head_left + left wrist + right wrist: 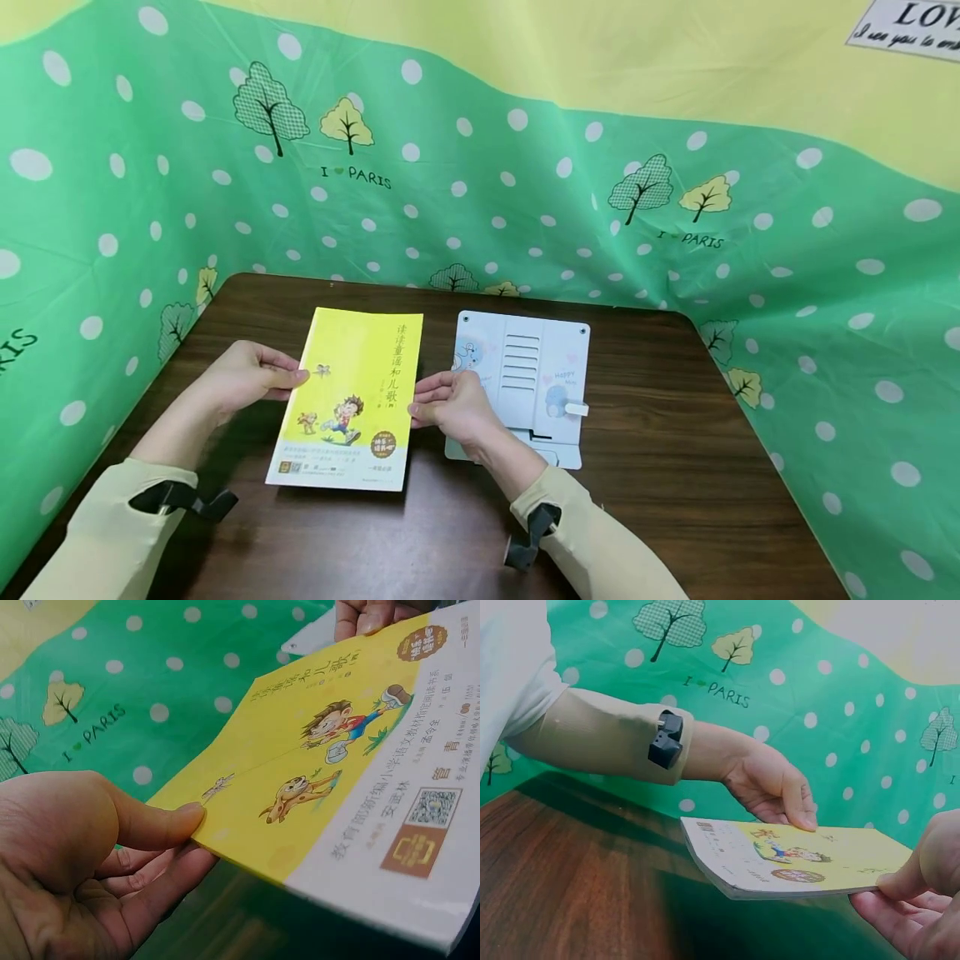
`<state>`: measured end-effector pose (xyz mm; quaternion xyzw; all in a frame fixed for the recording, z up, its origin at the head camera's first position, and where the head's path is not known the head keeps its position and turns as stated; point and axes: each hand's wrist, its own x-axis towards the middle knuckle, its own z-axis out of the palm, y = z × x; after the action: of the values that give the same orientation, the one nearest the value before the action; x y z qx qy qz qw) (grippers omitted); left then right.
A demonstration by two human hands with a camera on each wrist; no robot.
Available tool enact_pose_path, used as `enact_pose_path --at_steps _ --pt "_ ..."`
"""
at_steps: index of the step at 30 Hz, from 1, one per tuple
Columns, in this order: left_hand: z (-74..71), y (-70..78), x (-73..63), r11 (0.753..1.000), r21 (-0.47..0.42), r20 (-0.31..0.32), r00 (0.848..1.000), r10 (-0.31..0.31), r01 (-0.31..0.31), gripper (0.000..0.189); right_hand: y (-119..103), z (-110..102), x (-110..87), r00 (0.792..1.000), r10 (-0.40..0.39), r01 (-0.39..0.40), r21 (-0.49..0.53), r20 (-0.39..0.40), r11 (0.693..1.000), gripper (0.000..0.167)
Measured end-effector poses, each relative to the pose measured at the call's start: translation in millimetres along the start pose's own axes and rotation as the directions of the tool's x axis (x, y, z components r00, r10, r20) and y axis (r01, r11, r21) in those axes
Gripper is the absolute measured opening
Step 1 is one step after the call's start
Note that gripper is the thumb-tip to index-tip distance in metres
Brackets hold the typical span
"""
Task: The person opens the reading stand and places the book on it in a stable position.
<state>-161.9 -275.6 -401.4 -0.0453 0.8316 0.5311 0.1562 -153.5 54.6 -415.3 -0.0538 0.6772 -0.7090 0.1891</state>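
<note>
A yellow and white paperback book [345, 392], its cover drawn with a running child and a small dog, is held up off the table between both hands. My left hand [251, 379] pinches its left edge, thumb on the cover and fingers beneath, as the left wrist view shows. On the opposite edge my right hand [457, 408] grips it the same way, the thumb [904, 881] on top in the right wrist view. Just behind the right hand lies a pale blue folding book stand [558, 358] with slots down its middle, partly covered by that hand.
Everything is over a dark wooden table [675, 467]. A green and yellow curtain [465, 208] with white dots and tree prints hangs along the back and sides. A white clip [576, 409] sticks out at the stand's right side.
</note>
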Motion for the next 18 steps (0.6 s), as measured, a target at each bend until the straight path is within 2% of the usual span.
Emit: enact_pose_path --at_steps 8,18 --pt "0.2 22.3 -6.5 0.998 -0.021 -0.015 0.998 0.064 -0.064 0.047 -21.1 -15.2 -0.6 0.999 -0.036 0.036 -0.023 -0.006 0.999 0.026" --pt "2.6 44.9 -8.7 0.987 -0.099 -0.035 0.992 0.121 -0.124 0.042 -42.6 -32.4 -0.1 0.995 -0.094 0.092 -0.056 -0.027 0.994 0.027"
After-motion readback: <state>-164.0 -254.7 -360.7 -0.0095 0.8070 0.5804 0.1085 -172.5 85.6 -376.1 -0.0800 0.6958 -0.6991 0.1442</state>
